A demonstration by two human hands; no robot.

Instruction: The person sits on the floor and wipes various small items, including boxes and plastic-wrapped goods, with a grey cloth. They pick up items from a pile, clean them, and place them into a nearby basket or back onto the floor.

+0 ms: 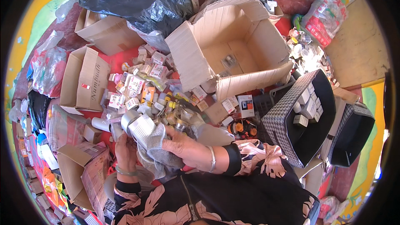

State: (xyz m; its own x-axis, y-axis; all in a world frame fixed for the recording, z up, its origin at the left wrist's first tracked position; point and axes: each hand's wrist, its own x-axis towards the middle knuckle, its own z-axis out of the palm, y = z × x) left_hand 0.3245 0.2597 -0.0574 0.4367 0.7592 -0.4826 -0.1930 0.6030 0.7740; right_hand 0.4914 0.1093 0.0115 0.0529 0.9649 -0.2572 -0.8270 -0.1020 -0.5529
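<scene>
Between my hands is a pale, ribbed cylinder [143, 129] with a smooth silver-grey end, tilted toward the upper left. My right hand [182, 148] is closed on a grey cloth [158, 145], which presses against the cylinder's side. My left hand [126, 155] is closed at the cylinder's left side, its fingertips partly hidden. Just beyond the left fingers lies a white tube [101, 124]. Several small boxes [135, 85] and yellow-capped bottles [168, 97] are heaped ahead of my hands.
A large open carton [196, 64] stands ahead, with a smaller carton [81, 79] at the left. To the right, a houndstooth-patterned bin [287, 118] holds white boxes. A black plastic bag [137, 2] bulges at the back. Another open carton [75, 170] sits near my left arm.
</scene>
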